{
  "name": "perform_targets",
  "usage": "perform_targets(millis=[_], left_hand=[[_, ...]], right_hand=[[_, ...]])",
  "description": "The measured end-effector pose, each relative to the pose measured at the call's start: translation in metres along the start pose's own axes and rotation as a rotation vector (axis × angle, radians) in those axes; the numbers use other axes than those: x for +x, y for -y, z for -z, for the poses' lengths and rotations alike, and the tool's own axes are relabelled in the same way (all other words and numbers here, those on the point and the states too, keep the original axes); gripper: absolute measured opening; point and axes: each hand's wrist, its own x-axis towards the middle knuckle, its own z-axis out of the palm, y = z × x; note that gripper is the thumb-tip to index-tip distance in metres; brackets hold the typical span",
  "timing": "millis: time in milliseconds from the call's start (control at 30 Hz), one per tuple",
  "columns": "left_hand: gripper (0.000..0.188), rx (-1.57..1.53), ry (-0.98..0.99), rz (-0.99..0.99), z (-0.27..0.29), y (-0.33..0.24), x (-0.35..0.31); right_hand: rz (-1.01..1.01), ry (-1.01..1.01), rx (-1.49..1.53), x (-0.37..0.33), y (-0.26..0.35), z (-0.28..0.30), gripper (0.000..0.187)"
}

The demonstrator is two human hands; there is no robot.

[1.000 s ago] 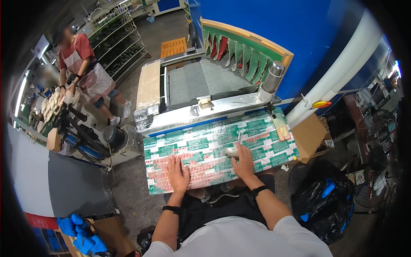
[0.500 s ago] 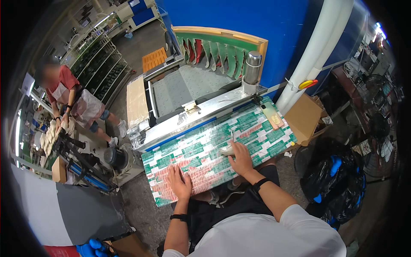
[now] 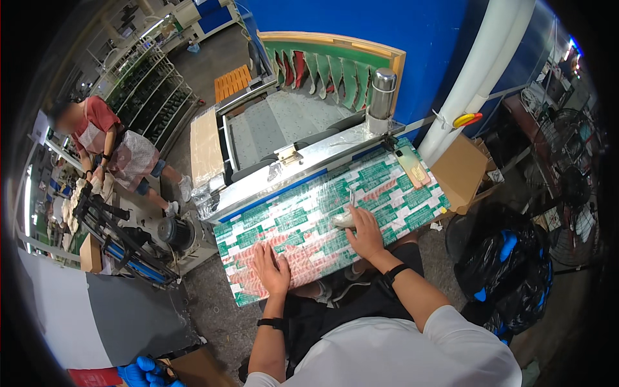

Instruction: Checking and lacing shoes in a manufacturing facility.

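Observation:
Palm down, my left hand (image 3: 269, 269) lies on the left part of a board (image 3: 309, 242) covered in green, white and red printed film under clear wrap. Its fingers are spread and it holds nothing. On the middle right of the board, my right hand (image 3: 367, 233) has a pale grey, rounded piece (image 3: 343, 220) between thumb and forefinger; its kind I cannot make out. A thin metal tip (image 3: 352, 197) shows just beyond those fingers. A phone (image 3: 410, 166) lies at the board's far right corner.
Behind the board is a conveyor machine (image 3: 284, 126) with a metal front rail, a steel flask (image 3: 382, 93) and a curtain of green strips. An open carton (image 3: 461, 168) and black bags (image 3: 506, 271) are at right. At left, a co-worker (image 3: 106, 138) stands beside a motor (image 3: 177, 231).
The view has shifted slightly. My hands stay in nearly the same places on the board, and the pale piece remains at my right hand.

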Motion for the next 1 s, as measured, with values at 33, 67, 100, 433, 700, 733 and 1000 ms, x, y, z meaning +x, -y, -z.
perform_targets(millis=[33, 67, 100, 433, 700, 733, 1000], left_hand=[[0.065, 0.002, 0.003, 0.003, 0.0003, -0.0003, 0.0002], [0.065, 0.003, 0.005, 0.004, 0.0003, -0.0002, 0.0008], [0.064, 0.007, 0.001, 0.004, 0.0001, 0.0000, 0.0017], [0.061, 0.059, -0.032, -0.041, 0.0007, -0.0021, 0.0040], [0.066, 0.006, -0.015, -0.010, -0.0047, 0.0047, 0.0067], [0.066, 0.013, -0.011, -0.003, -0.0054, 0.0052, 0.0070], [0.065, 0.003, -0.005, -0.015, -0.0030, 0.0043, 0.0049]], right_hand=[[0.000, 0.000, 0.005, -0.0002, 0.0000, -0.0005, 0.078], [-0.002, 0.002, 0.006, -0.0001, -0.0001, -0.0017, 0.078], [0.001, -0.001, 0.008, 0.0001, -0.0001, -0.0031, 0.078], [-0.001, 0.007, 0.007, -0.0006, -0.0020, -0.0070, 0.078], [-0.001, 0.016, 0.005, 0.0050, -0.0018, -0.0063, 0.078], [-0.002, 0.015, 0.007, 0.0051, -0.0013, -0.0063, 0.077], [-0.028, 0.036, -0.006, 0.0016, -0.0012, -0.0073, 0.078]])
